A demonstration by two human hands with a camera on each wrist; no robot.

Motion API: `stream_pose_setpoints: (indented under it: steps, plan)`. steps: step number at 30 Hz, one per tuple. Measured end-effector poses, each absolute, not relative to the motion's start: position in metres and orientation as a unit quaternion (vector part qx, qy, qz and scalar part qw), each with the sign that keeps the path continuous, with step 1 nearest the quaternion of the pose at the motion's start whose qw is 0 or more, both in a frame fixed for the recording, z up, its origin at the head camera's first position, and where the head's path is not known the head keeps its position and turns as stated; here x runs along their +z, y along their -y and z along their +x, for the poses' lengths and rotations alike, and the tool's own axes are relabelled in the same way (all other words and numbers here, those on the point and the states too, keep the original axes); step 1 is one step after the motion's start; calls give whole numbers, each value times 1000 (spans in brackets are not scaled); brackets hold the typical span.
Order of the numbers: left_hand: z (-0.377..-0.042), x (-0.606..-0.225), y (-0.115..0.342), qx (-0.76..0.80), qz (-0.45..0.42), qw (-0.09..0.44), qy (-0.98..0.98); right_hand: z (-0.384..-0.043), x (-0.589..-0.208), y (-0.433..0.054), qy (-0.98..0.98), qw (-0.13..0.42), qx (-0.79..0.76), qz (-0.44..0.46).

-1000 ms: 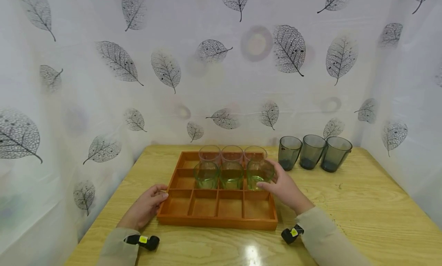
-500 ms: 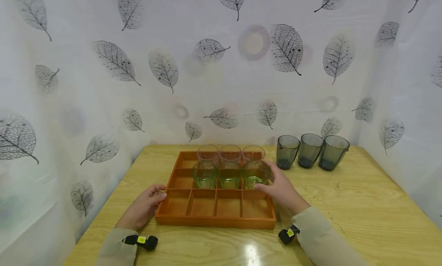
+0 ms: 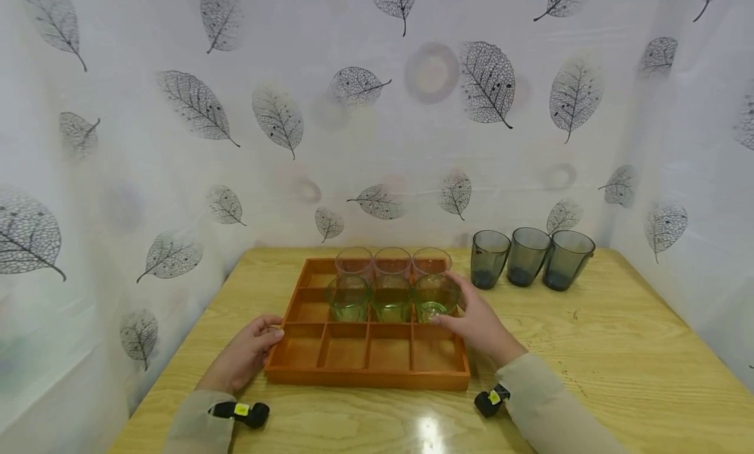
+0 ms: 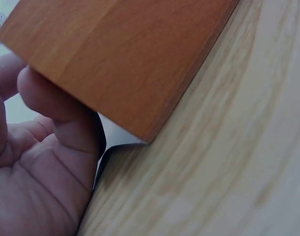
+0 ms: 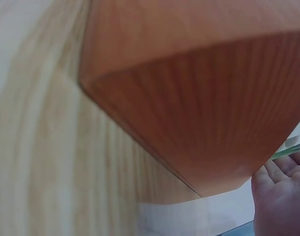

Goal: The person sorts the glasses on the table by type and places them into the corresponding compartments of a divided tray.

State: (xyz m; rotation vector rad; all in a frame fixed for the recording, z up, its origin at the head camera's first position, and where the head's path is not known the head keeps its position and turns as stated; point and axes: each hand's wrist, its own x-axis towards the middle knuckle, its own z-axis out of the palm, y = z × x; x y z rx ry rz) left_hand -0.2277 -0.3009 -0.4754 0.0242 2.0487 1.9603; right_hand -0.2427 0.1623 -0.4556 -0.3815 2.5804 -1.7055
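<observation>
A divided wooden tray point(image 3: 368, 379) lies on the table. My left hand point(image 3: 241, 356) grips its left edge, with bent fingers point(image 4: 56, 101) against the side wall in the left wrist view. At the right of the tray's middle row, my right hand point(image 3: 484, 324) holds a clear green glass point(image 3: 434, 301) between thumb and fingers. Two more green glasses, one in the centre point(image 3: 391, 301) and one further left point(image 3: 349, 301), stand in that row. Behind them is a row of three pinkish clear glasses point(image 3: 393, 261). In the right wrist view, the tray wall hides most of the held glass.
Three dark grey glasses, the nearest to the tray being the left one point(image 3: 489, 261), stand on the table point(image 3: 612, 349) at the back right. A white curtain point(image 3: 377, 146) with leaf prints hangs behind and along the sides. The tray's front row of compartments holds no glasses.
The green glass in my right hand has shifted slightly left and settled in line with its row. My left hand stays at the tray edge. The head view has shifted a little.
</observation>
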Motion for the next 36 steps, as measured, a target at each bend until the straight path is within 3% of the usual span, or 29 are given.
stream_pose_setpoints:
  steps: [18,36]
  plan:
    - [-228,-478,300,684,4,140,-715,-247,-449,-177,-798,3,-582,-157]
    - [-229,-482,303,686,16,141,-714,-243,-409,-227,-814,-17,-558,-162]
